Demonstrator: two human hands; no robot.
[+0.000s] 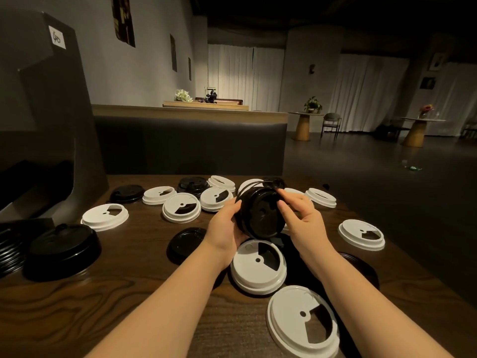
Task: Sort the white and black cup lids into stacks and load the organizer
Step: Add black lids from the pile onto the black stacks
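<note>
Both forearms are bare to the frame's edge; left hand and right hand wear no rings or gloves.

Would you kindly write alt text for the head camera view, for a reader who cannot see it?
Two bare hands, left hand and right hand, hold a stack of black lids above a dark wooden table strewn with loose white lids and black lids. A dark organizer stands at the left.
</note>
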